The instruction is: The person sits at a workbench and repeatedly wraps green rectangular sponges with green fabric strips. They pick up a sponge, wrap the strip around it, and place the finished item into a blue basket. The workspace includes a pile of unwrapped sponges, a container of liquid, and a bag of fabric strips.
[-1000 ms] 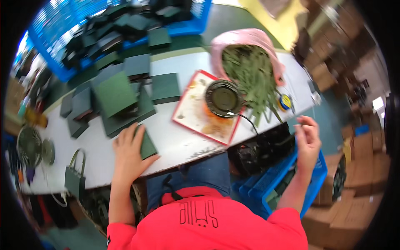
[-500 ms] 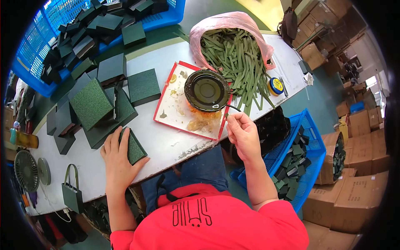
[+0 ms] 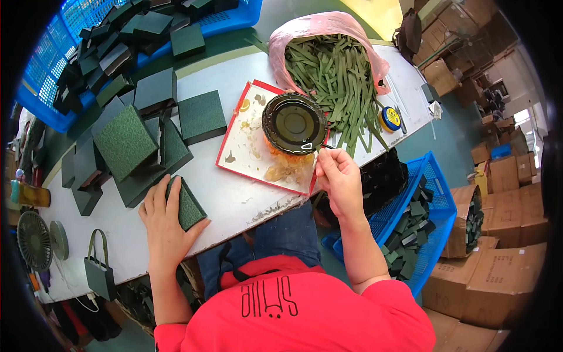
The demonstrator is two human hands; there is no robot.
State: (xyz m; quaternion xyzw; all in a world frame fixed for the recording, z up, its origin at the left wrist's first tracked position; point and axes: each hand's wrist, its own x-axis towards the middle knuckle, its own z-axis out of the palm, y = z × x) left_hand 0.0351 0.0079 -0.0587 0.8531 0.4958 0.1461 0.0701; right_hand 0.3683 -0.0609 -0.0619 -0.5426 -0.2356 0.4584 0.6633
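My left hand (image 3: pixel 159 220) is wrapped round a small dark green box (image 3: pixel 190 205) near the table's front edge, fingers along its left side and thumb at its near corner. My right hand (image 3: pixel 341 179) is closed in a pinch on a thin dark strip (image 3: pixel 326 146), whose far end meets the rim of a round black pot (image 3: pixel 295 124). Dark, shiny liquid seems to fill the pot. Amber, glue-like residue runs down its side onto a red-edged white tray (image 3: pixel 234 163) beneath it.
Several green boxes (image 3: pixel 126 142) are piled left of the tray. Behind stands a blue crate (image 3: pixel 249 13) of boxes. A pink bag (image 3: pixel 375 56) spills green strips beside a yellow-blue tin (image 3: pixel 390 119). A small green bag (image 3: pixel 100 276) hangs over the left edge; another blue crate (image 3: pixel 447 205) stands right.
My right hand has moved slightly up and left toward the pot, and less of the strip shows between fingers and rim. My left hand stays on the box.
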